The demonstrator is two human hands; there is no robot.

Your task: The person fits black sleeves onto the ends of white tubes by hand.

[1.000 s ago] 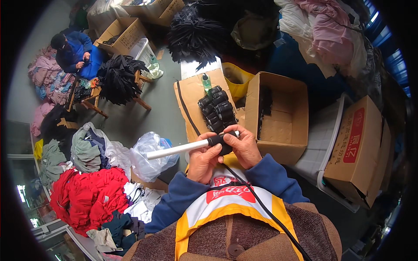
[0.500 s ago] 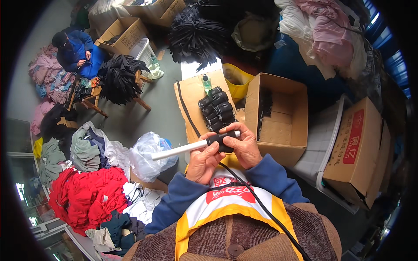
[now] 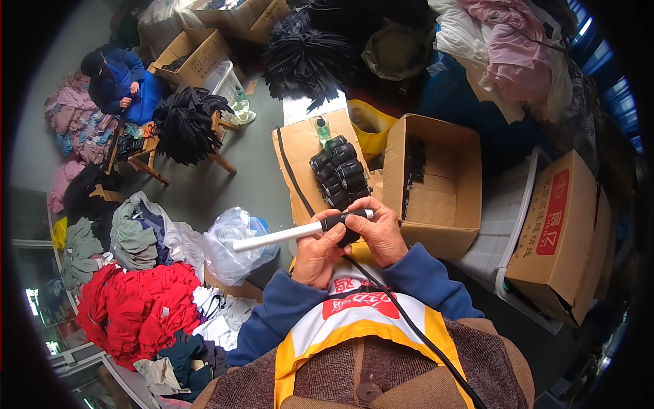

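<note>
My left hand [image 3: 319, 253] grips a long white tube [image 3: 279, 237] that sticks out to the left. A black band of fabric [image 3: 338, 221] is wrapped around the tube near its right end. My right hand [image 3: 381, 232] pinches that black band and the tube's tip from the right. Just beyond my hands, several rolled black bands [image 3: 339, 172] lie stacked on a flat sheet of cardboard [image 3: 300, 153]. A black cord [image 3: 398, 310] runs from under my hands down across my chest.
An open cardboard box [image 3: 436, 187] with black pieces stands right of my hands, a closed box [image 3: 558, 235] further right. A clear plastic bag [image 3: 235, 245] and a red cloth heap [image 3: 133, 310] lie left. Another person in blue [image 3: 119, 78] sits far left by black bundles [image 3: 187, 123].
Both hands have stayed at the tube; my fingers have shifted slightly on the black band. The tube still points left.
</note>
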